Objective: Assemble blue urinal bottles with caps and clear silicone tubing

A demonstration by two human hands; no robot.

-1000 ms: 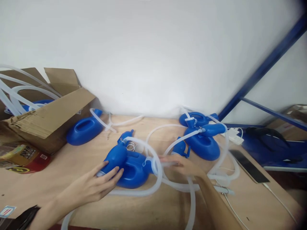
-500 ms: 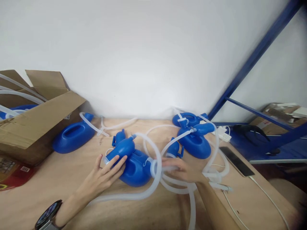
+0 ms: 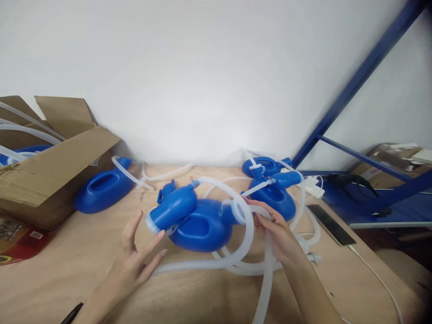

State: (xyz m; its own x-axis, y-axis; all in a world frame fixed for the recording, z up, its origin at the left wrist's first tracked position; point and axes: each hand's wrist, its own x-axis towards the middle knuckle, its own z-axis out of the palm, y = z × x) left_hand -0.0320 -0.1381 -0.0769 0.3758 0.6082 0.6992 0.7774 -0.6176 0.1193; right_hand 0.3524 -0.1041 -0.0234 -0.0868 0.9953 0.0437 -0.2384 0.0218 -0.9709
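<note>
In the head view, a blue urinal bottle [image 3: 199,240] with a recessed handle lies in front of me, its capped neck toward the right. A blue cup-like urinal head [image 3: 175,209] with a pale rim rests against its upper left side. My left hand [image 3: 135,261] is open, fingers spread, with the index fingertip at or very near that rim. My right hand [image 3: 278,231] is closed around a translucent white hose [image 3: 267,270] beside the bottle's neck. The hose loops over the neck; part of it is hidden by my fingers.
Another blue bottle [image 3: 104,186] lies left, beside an open cardboard box [image 3: 60,166] with hoses sticking out. More blue bottles [image 3: 276,200] with hoses lie back right. A phone [image 3: 330,225] with a cable and a power strip [image 3: 313,186] lie near the right table edge.
The bottle has shifted right and turned, with the urinal head moving along. My left hand has come off the urinal head and spread. My right hand has moved slightly right with the hose.
</note>
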